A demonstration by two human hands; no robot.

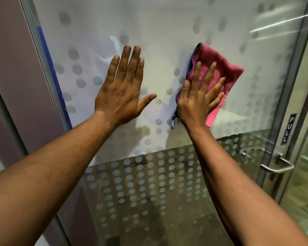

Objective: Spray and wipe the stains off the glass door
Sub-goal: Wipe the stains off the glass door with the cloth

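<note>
My right hand (196, 102) presses the pink cloth (219, 68) flat on the glass door (167, 23), grip spread; my left hand (122, 89), open and empty, braces beside it, unwiped glass between them

Both arms outstretched, left hand (122, 87) and right hand (196, 98) flat, fingers spread.
</note>
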